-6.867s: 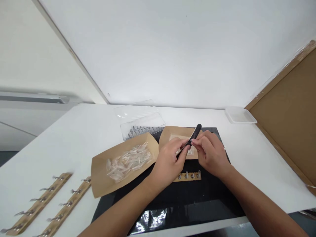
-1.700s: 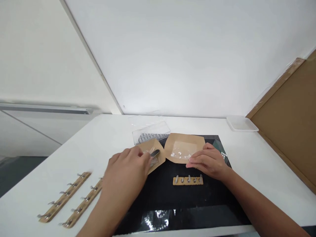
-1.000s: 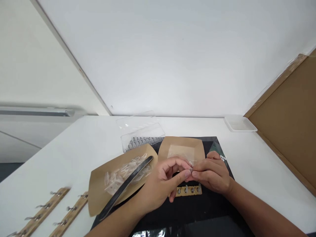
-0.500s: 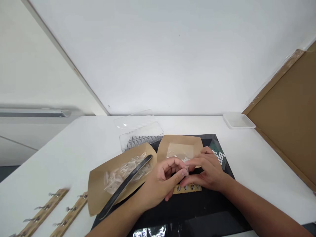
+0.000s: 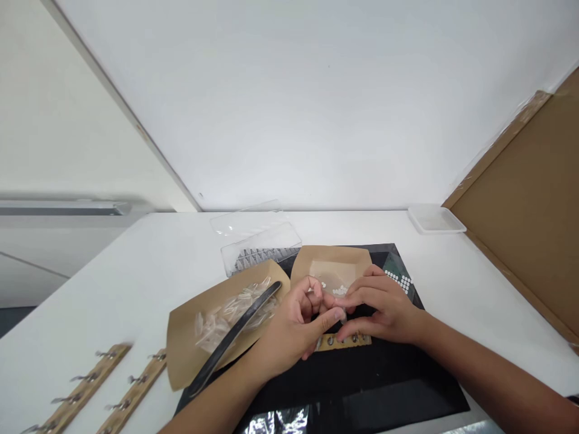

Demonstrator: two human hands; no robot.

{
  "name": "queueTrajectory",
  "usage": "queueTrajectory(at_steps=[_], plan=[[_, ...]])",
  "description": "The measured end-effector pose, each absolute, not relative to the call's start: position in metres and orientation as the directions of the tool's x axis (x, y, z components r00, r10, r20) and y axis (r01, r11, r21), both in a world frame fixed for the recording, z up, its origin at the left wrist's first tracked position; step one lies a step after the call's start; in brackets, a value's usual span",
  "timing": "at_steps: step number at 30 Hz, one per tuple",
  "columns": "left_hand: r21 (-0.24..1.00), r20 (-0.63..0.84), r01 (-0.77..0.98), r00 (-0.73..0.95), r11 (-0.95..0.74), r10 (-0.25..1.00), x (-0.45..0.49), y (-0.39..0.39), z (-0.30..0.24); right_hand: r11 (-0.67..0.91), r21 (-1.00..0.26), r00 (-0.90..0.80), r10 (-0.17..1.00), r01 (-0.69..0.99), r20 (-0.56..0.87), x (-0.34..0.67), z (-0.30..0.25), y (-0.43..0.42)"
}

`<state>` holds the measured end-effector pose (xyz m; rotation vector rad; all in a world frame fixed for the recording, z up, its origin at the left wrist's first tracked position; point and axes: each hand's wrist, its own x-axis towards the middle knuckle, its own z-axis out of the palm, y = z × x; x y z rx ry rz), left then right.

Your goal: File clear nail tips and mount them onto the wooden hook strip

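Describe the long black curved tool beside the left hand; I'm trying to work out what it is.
The long black tool is slim and gently curved, with a smooth, dark surface; whether it is tweezers or something else cannot be told from this view. It lies diagonally across the kraft paper tray, over the clear plastic pieces, its lower end past the tray's edge above the black mat. It runs beside the left hand; contact is unclear.

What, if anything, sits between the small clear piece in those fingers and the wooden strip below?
Nothing separate is visible: the small clear piece is pinched between the left hand and right hand, just above the wooden strip. Only the right hand's fingers lie over the strip.
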<state>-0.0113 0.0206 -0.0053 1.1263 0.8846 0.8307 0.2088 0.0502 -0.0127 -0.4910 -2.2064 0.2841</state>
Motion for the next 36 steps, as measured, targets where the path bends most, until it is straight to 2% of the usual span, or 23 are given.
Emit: queueTrajectory(at_steps=[6, 10, 14, 18, 21, 28, 36], plan=[[0.985, -0.148, -0.026, 0.405, 0.173, 0.902, -0.011, 0.019, -0.008, 0.849, -0.446, -0.577, 0.523, 0.285, 0.627, 0.215, -0.011, 0.046], [0.977, 0.012, 0.192, 0.384, -0.092, 0.923, -0.018, 0.022, -0.008, 0.810, -0.467, -0.555, 0.584, 0.354, 0.593, 0.214, -0.016, 0.039], [0.785, 0.261, 0.420, 0.443, -0.456, 0.857, -0.030, 0.027, -0.006, 0.803, -0.429, -0.580, 0.595, 0.413, 0.557, 0.210, -0.022, 0.030], [0.606, 0.422, 0.434, 0.535, -0.666, 0.732, -0.035, 0.029, -0.003, 0.790, -0.438, -0.592, 0.612, 0.429, 0.525, 0.204, -0.029, 0.020], [0.554, 0.484, 0.413, 0.546, -0.723, 0.684, -0.034, 0.027, -0.001, 0.791, -0.415, -0.587, 0.612, 0.450, 0.530, 0.200, -0.034, 0.016], [0.515, 0.583, 0.450, 0.441, -0.730, 0.683, -0.034, 0.027, -0.002, 0.787, -0.405, -0.614, 0.617, 0.465, 0.493, 0.197, -0.035, 0.013], [0.487, 0.601, 0.441, 0.457, -0.754, 0.656, -0.033, 0.026, -0.003, 0.792, -0.403, -0.608, 0.610, 0.458, 0.508, 0.197, -0.033, 0.015]])
